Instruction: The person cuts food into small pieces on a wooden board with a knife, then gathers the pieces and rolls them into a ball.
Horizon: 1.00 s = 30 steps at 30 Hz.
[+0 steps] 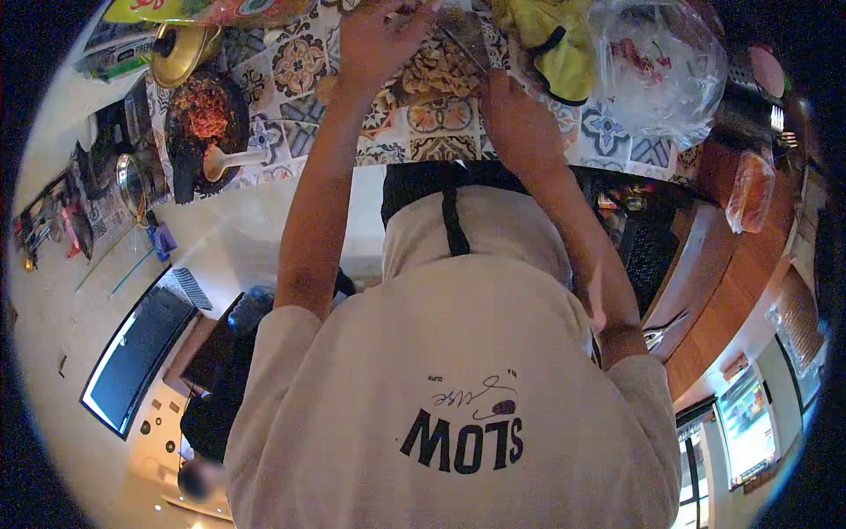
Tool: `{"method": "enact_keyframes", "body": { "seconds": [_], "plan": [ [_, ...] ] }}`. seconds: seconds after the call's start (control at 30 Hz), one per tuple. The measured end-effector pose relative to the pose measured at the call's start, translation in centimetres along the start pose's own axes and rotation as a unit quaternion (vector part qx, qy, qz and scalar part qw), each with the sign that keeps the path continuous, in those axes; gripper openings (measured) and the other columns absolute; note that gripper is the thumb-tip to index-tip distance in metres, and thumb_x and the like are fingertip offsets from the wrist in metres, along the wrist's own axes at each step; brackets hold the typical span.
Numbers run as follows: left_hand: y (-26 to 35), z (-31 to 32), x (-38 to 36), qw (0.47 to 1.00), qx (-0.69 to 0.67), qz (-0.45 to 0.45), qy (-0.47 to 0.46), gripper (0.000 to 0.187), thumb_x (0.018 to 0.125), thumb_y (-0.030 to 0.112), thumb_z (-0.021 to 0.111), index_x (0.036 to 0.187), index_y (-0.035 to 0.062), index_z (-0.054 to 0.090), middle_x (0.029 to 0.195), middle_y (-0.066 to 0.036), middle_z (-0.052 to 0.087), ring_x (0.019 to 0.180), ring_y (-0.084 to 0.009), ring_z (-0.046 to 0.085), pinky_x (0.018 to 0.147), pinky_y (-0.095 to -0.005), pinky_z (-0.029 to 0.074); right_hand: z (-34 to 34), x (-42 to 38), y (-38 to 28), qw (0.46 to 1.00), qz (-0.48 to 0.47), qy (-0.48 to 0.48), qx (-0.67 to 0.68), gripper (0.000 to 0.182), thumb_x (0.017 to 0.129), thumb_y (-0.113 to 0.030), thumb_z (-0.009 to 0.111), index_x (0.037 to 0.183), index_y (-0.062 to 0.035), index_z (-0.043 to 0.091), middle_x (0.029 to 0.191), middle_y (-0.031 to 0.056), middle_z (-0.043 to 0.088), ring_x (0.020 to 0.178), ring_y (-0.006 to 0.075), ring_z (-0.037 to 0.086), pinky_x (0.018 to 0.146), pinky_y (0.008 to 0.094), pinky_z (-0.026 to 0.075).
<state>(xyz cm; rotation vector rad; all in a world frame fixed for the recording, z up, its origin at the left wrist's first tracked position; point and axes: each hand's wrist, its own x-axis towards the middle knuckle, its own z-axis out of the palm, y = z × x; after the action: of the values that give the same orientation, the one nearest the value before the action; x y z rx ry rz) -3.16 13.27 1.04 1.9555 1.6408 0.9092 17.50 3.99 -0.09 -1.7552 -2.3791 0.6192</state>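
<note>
My left hand [381, 42] is at the top edge, its fingers bent over something too small to make out. My right hand [511, 104] is closed at the near end of what looks like a knife [462, 35], whose broad blade points up and left. Between and below the hands lies a heap of light brown chopped pieces [439, 72] on the patterned tablecloth [381, 145].
A dark dish of red food [204, 110] with a pale spoon [231, 160] stands left, below a gold lid [182, 53]. Right are a yellow-green cloth [562, 63] and a clear plastic bag [661, 75] with red bits. A person [216, 423] is lower left.
</note>
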Motion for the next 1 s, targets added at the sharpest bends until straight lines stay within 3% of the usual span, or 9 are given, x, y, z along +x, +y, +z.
{"method": "enact_keyframes", "body": {
  "seconds": [0.1, 0.2, 0.3, 0.33, 0.5, 0.57, 0.7, 0.9, 1.0],
  "plan": [
    [-0.4, -0.8, -0.1, 0.996, -0.003, 0.083, -0.016, 0.014, 0.084, 0.013, 0.071, 0.087, 0.0006, 0.066, 0.071, -0.013, 0.062, 0.064, -0.0236, 0.063, 0.060, -0.0333, 0.050, 0.0, -0.1, -0.1, 1.000, 0.004, 0.003, -0.015, 0.021, 0.099, -0.022, 0.048, 0.107, -0.0021, 0.046, 0.097, 0.0219, 0.066, 0.076, 0.0438, 0.068, 0.058, 0.0540, 0.055],
    [-1.1, -2.0, -0.2, 0.994, -0.101, 0.040, -0.019, 0.013, 0.083, 0.012, 0.071, 0.085, 0.0016, 0.063, 0.072, -0.010, 0.062, 0.069, -0.0221, 0.065, 0.061, -0.0349, 0.050, -0.2, -0.1, -0.4, 1.000, 0.008, -0.009, -0.029, 0.020, 0.099, -0.020, 0.048, 0.107, -0.0022, 0.046, 0.097, 0.0221, 0.066, 0.075, 0.0438, 0.068, 0.057, 0.0536, 0.056],
    [0.2, -2.6, -0.1, 0.987, -0.041, 0.066, 0.137, 0.017, 0.088, 0.010, 0.068, 0.103, 0.0041, 0.064, 0.084, -0.009, 0.066, 0.074, -0.0206, 0.065, 0.062, -0.0360, 0.051, -0.3, -0.1, -0.4, 1.000, -0.009, 0.014, -0.026, 0.019, 0.098, -0.019, 0.048, 0.107, -0.0024, 0.046, 0.096, 0.0215, 0.066, 0.074, 0.0438, 0.068, 0.057, 0.0536, 0.056],
    [-1.5, -2.4, 0.5, 0.968, 0.014, 0.191, 0.164, 0.032, 0.095, 0.010, 0.061, 0.127, 0.0067, 0.058, 0.099, -0.010, 0.067, 0.077, -0.0197, 0.065, 0.063, -0.0348, 0.052, -0.4, -0.2, -0.4, 0.999, -0.017, 0.027, -0.025, 0.019, 0.098, -0.019, 0.048, 0.107, -0.0025, 0.047, 0.096, 0.0211, 0.067, 0.074, 0.0437, 0.068, 0.058, 0.0536, 0.056],
    [0.9, -3.4, 3.6, 0.965, -0.124, -0.180, -0.144, 0.042, 0.103, 0.020, 0.050, 0.144, 0.0087, 0.046, 0.122, -0.013, 0.063, 0.088, -0.0226, 0.067, 0.075, -0.0376, 0.054, -0.8, -0.1, -0.8, 0.999, 0.004, 0.005, -0.036, 0.019, 0.098, -0.019, 0.048, 0.107, -0.0029, 0.048, 0.096, 0.0194, 0.067, 0.074, 0.0429, 0.069, 0.057, 0.0522, 0.056],
    [0.8, -0.4, 4.7, 0.964, -0.088, -0.167, -0.186, 0.045, 0.105, 0.027, 0.046, 0.146, 0.0068, 0.044, 0.130, -0.017, 0.059, 0.097, -0.0262, 0.065, 0.087, -0.0426, 0.050, -0.3, -0.2, -0.7, 0.999, 0.003, 0.006, -0.049, 0.018, 0.098, -0.019, 0.048, 0.107, -0.0032, 0.048, 0.096, 0.0184, 0.067, 0.074, 0.0419, 0.069, 0.057, 0.0510, 0.057],
    [-4.2, 5.8, 6.2, 0.954, 0.266, 0.077, -0.119, 0.052, 0.105, 0.033, 0.040, 0.147, 0.0021, 0.039, 0.138, -0.022, 0.048, 0.120, -0.0369, 0.050, 0.106, -0.0528, 0.035, 0.5, 0.1, -0.5, 0.997, 0.005, 0.008, -0.083, 0.017, 0.096, -0.017, 0.049, 0.107, -0.0036, 0.047, 0.094, 0.0162, 0.067, 0.073, 0.0372, 0.071, 0.055, 0.0478, 0.058],
    [-3.1, 5.3, 5.3, 0.941, 0.274, -0.009, -0.198, 0.056, 0.105, 0.034, 0.041, 0.150, 0.0033, 0.033, 0.148, -0.024, 0.029, 0.132, -0.0460, 0.028, 0.108, -0.0609, 0.026, 0.8, 0.0, -1.0, 0.992, -0.003, 0.031, -0.126, 0.015, 0.094, -0.014, 0.051, 0.104, -0.0032, 0.048, 0.087, 0.0146, 0.067, 0.067, 0.0317, 0.071, 0.050, 0.0429, 0.057],
    [-3.5, 5.6, 4.8, 0.941, 0.303, 0.056, -0.140, 0.057, 0.105, 0.034, 0.040, 0.153, 0.0046, 0.029, 0.148, -0.024, 0.029, 0.132, -0.0450, 0.028, 0.108, -0.0601, 0.025, 1.1, 0.5, -0.7, 0.991, 0.006, 0.026, -0.133, 0.015, 0.094, -0.015, 0.051, 0.103, -0.0031, 0.049, 0.085, 0.0140, 0.067, 0.067, 0.0315, 0.072, 0.048, 0.0416, 0.057]
  ]
}}
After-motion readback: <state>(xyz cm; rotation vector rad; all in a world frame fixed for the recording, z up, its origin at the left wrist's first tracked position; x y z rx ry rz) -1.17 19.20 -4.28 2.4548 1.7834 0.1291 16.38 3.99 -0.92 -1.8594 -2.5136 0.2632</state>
